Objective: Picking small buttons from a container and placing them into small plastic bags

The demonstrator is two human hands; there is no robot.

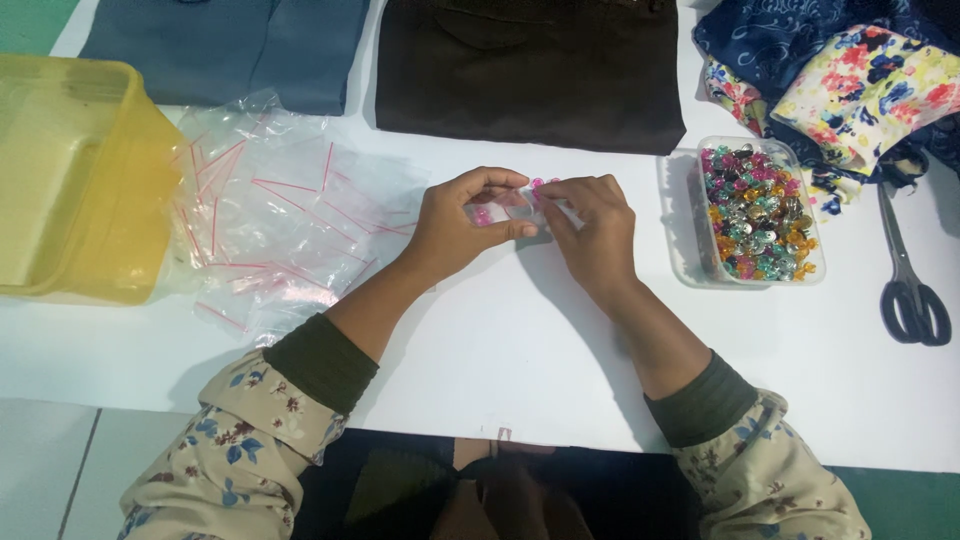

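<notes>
Both hands met over the middle of the white table (520,330), working on one small clear plastic bag (512,205) with a few pink beads showing through it. The left hand (455,230) had its grip closed on the bag's left end, thumb below and fingers curled over the top, while the right hand (597,232) pinched the bag's right end narrowly between thumb and fingertips; the bag was held just above the table surface, between the two hands. To the left of the hands lay a loose heap of empty clear bags with red strips (275,215), spread out and touching a yellow plastic tub (70,180) at the table's left edge. To the right, near the right hand but apart from it, stood a clear rectangular container (692,262) filled with mixed coloured beads (757,212) in pink, green, silver and orange. Further right a pair of dark-handled scissors (908,280) lay closed on the table. Along the far edge were folded cloths: a grey-blue one (230,45), a dark brown one (530,70), and a pile of navy and flowered fabric (850,70) at the right corner. The person's sleeves were floral over dark cuffs
</notes>
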